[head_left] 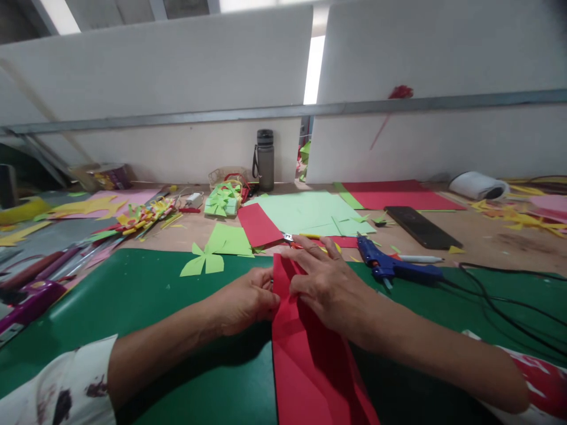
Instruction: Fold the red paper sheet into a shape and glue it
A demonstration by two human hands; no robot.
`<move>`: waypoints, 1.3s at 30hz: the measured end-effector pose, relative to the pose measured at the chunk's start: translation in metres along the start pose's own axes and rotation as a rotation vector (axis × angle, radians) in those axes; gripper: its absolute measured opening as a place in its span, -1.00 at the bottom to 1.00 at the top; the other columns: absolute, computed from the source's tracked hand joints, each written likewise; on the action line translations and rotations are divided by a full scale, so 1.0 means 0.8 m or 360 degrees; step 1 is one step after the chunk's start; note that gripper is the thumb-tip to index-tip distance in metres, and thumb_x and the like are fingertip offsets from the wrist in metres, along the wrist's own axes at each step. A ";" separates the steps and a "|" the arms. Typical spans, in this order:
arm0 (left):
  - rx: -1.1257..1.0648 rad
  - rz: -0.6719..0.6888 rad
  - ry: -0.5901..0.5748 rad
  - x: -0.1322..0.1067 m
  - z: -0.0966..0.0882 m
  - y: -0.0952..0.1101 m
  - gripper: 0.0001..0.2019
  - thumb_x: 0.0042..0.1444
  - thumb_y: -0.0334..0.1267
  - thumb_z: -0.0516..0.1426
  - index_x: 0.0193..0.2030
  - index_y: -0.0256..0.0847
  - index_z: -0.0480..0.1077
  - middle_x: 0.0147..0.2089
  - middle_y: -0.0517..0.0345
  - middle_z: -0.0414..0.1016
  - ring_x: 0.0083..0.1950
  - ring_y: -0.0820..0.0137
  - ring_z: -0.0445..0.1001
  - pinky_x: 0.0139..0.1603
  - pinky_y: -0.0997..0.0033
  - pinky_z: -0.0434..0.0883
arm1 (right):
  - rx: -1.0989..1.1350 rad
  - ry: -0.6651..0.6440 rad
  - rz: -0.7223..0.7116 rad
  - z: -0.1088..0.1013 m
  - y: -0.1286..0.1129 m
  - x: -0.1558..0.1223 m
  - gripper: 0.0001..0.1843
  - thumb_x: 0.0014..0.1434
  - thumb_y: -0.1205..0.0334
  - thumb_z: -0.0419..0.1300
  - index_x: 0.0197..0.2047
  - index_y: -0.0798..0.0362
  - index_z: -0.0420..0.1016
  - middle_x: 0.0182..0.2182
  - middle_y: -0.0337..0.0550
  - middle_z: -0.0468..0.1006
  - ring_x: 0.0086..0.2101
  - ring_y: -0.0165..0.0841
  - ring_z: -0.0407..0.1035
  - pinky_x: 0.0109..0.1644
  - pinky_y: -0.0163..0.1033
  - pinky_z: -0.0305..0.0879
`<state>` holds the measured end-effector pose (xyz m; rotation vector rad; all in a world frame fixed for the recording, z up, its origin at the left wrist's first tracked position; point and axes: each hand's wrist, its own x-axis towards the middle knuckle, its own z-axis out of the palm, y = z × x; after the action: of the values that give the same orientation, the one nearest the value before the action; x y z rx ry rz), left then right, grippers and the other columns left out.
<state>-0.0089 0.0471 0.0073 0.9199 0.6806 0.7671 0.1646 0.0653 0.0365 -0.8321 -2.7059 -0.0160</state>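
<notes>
A long sheet of red paper (pixel 310 360) with fold creases lies on the green cutting mat (pixel 133 301) in front of me. My left hand (pixel 245 301) is closed, pinching the sheet's left edge near its far end. My right hand (pixel 325 280) lies on top of the sheet's far end, fingers stretched out flat and pressing it down. A blue glue gun (pixel 390 265) lies just right of my right hand. A light green cut-out shape (pixel 204 262) rests on the mat to the left of my hands.
Light green sheets (pixel 310 212) and red sheets (pixel 259 224) cover the wooden table behind. A black phone (pixel 420 227), a white pen (pixel 420 258), a grey bottle (pixel 264 159), scissors (pixel 292 239), yellow scraps (pixel 522 218), pens and tools (pixel 31 289) at left, black cables (pixel 509 301) at right.
</notes>
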 end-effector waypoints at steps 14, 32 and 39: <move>0.0051 0.0094 -0.0028 -0.012 0.016 -0.003 -0.75 -0.01 -0.23 0.24 -0.19 -0.28 0.44 -0.28 0.06 0.47 -0.31 0.40 0.45 -0.26 0.46 0.35 | -0.0072 -0.0043 0.0010 -0.005 -0.006 0.001 -0.68 0.15 0.46 0.07 -0.14 -0.04 0.54 0.14 -0.06 0.30 0.25 -0.08 -0.08 0.22 0.17 -0.15; 0.0239 0.0043 0.0591 -0.016 0.034 0.005 -0.85 -0.16 -0.35 0.22 -0.39 -0.37 0.46 -0.45 0.01 0.53 -0.44 0.34 0.48 -0.36 0.40 0.39 | 0.0129 0.0187 0.0332 -0.006 -0.006 0.003 -0.44 0.01 0.45 0.14 0.12 0.02 0.27 0.14 0.03 0.35 0.23 -0.01 0.02 0.18 0.36 -0.21; 0.0187 0.0007 0.0521 -0.017 0.032 0.008 -0.81 -0.11 -0.29 0.25 -0.33 -0.37 0.50 -0.44 0.00 0.55 -0.43 0.32 0.51 -0.37 0.41 0.42 | 0.0529 -0.0008 0.0641 -0.021 0.000 0.008 -0.19 -0.07 0.37 0.22 0.28 0.06 0.11 0.07 0.03 0.43 0.05 -0.09 0.28 0.14 0.15 0.06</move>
<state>0.0020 0.0276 0.0264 0.9107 1.0196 0.8989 0.1644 0.0672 0.0541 -1.2416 -2.3974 0.5078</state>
